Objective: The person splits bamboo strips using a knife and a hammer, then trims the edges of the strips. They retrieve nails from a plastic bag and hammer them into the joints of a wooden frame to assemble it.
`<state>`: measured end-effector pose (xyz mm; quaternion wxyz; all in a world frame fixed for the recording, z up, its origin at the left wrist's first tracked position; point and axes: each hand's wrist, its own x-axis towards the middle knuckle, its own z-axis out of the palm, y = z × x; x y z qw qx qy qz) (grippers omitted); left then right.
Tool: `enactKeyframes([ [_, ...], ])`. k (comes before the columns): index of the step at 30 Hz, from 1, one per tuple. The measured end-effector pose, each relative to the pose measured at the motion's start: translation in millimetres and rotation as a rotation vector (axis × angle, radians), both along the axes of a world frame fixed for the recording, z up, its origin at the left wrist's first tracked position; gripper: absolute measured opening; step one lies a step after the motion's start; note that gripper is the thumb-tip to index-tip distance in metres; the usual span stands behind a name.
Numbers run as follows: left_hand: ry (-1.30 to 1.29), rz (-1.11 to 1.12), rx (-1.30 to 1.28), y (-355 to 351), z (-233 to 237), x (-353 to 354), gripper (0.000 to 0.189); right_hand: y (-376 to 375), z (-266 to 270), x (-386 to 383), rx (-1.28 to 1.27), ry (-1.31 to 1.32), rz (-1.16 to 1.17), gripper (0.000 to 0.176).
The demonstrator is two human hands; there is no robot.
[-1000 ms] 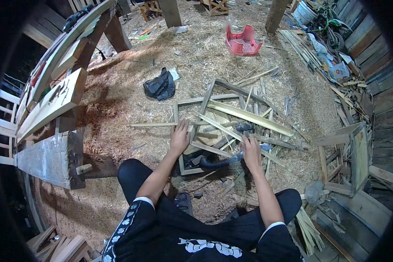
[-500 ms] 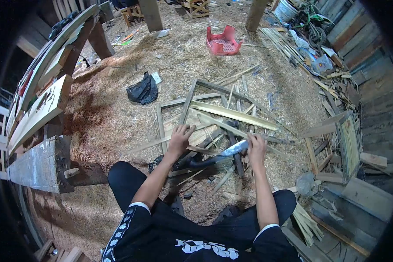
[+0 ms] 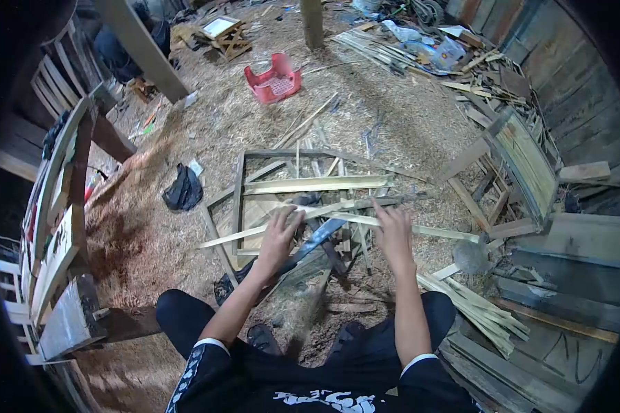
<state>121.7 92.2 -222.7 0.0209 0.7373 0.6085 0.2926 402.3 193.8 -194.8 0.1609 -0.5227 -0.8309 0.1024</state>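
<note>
My left hand (image 3: 280, 237) has its fingers curled over a pale thin wooden strip (image 3: 231, 237) that slants from lower left towards the middle. My right hand (image 3: 395, 230) bends its fingers over another pale strip (image 3: 437, 231), which runs off to the right; its index finger is straighter, and its underside is hidden. The two strips cross between the hands. Below them slants a long flat blade (image 3: 317, 239) with a bluish metal sheen. A dark stick (image 3: 403, 199) lies just past my right fingertips. Beyond the hands are wooden frames (image 3: 240, 186) and a wider grooved yellowish board (image 3: 317, 184).
Wood shavings cover the floor. A black plastic bag (image 3: 183, 188) lies to the left and a red plastic stool (image 3: 274, 81) stands farther off. Cut strips (image 3: 477, 311) fan out by my right knee. A heavy wooden bench (image 3: 69, 255) borders the left; a framed panel (image 3: 527, 165) leans right.
The view has turned right. The blade, earlier reaching near my right hand, now lies lower between the hands. The pale strips now cross between my hands, one extending past the right hand.
</note>
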Motion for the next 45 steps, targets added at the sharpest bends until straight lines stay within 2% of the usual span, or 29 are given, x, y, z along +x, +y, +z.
enactKeyframes([
  [2, 0.038, -0.056, -0.022, 21.2, 11.3, 26.6, 0.066, 0.2, 8.4, 2.0, -0.15, 0.192, 0.014, 0.076],
  [3, 0.065, -0.103, -0.034, 34.4, 16.0, 37.7, 0.064, 0.7, 12.8, 2.3, -0.149, 0.209, 0.008, 0.076],
  [5, 0.206, -0.15, -0.051, 69.6, 10.0, 58.2, 0.062, 10.2, 17.5, 9.7, -0.225, 0.367, -0.011, 0.088],
  [7, 0.144, -0.195, -0.14, 84.0, 17.0, 79.2, 0.062, 18.8, 22.3, 23.2, -0.269, 0.418, -0.055, 0.081],
  [9, 0.147, -0.252, -0.159, 93.1, 19.9, 90.9, 0.065, 24.9, 24.8, 34.4, -0.066, 0.42, -0.08, 0.072],
  [10, 0.137, -0.266, -0.147, 96.5, 20.5, 96.2, 0.067, 26.6, 31.8, 39.2, -0.091, 0.472, -0.114, 0.062],
  [13, 0.089, -0.323, -0.203, 106.3, 12.1, 102.2, 0.075, 32.1, 31.5, 51.3, -0.058, 0.399, -0.116, 0.058],
  [14, 0.073, -0.336, -0.182, 107.8, 6.6, 102.2, 0.076, 34.9, 25.0, 52.7, -0.066, 0.432, -0.089, 0.051],
  [15, 0.064, -0.341, -0.19, 108.3, 16.6, 106.3, 0.076, 35.2, 24.2, 53.3, -0.075, 0.424, -0.095, 0.051],
  [17, 0.014, -0.324, -0.296, 110.5, 36.2, 115.1, 0.064, 35.8, 25.3, 51.6, 0.006, 0.208, -0.044, 0.041],
  [20, -0.032, -0.389, -0.196, 115.7, 36.6, 122.6, 0.059, 31.2, 25.4, 49.9, 0.011, 0.201, 0.004, 0.04],
  [23, -0.004, -0.489, -0.124, 114.3, 61.1, 124.9, 0.049, 24.3, 28.6, 54.8, 0.051, 0.271, 0.006, 0.043],
  [26, 0.028, -0.504, -0.266, 115.3, 65.4, 104.7, 0.045, 14.3, 49.4, 56.1, 0.076, 0.31, -0.021, 0.034],
  [30, 0.007, -0.674, -0.088, 115.8, 52.2, 102.5, 0.044, -14.7, 41.7, 67.2, 0.083, 0.351, -0.07, 0.022],
  [33, 0.023, -0.784, -0.053, 118.9, 27.7, 126.0, 0.041, -51.9, 66.8, 92.2, 0.07, 0.113, -0.255, 0.022],
  [34, -0.017, -0.792, -0.168, 113.9, 25.9, 137.3, 0.038, -62.8, 84.5, 97.8, 0.024, 0.102, -0.324, 0.02],
  [35, -0.052, -0.833, -0.171, 113.2, 21.9, 146.3, 0.038, -71.5, 93.4, 104.8, 0.015, 0.066, -0.362, 0.02],
  [37, -0.119, -0.889, -0.222, 106.6, 13.7, 154.6, 0.035, -93.7, 103.3, 114.2, 0.016, -0.079, -0.442, 0.023],
  [38, -0.126, -0.884, -0.211, 105.9, 10.8, 160.7, 0.033, -99.1, 98.9, 127.1, 0.132, -0.16, -0.447, 0.018],
  [41, -0.075, -0.924, -0.151, 110.2, -1.3, 165.6, 0.032, -113.6, 108.3, 163.7, 0.085, -0.337, -0.592, 0.019],
  [42, -0.034, -0.939, -0.174, 112.2, 0.1, 165.2, 0.031, -117.3, 111.4, 172.9, 0.009, -0.326, -0.628, 0.029],
  [45, -0.073, -0.936, -0.256, 98.3, -4.8, 178.0, 0.029, -128.0, 100.4, 152.1, 0.026, -0.36, -0.55, 0.036],
])
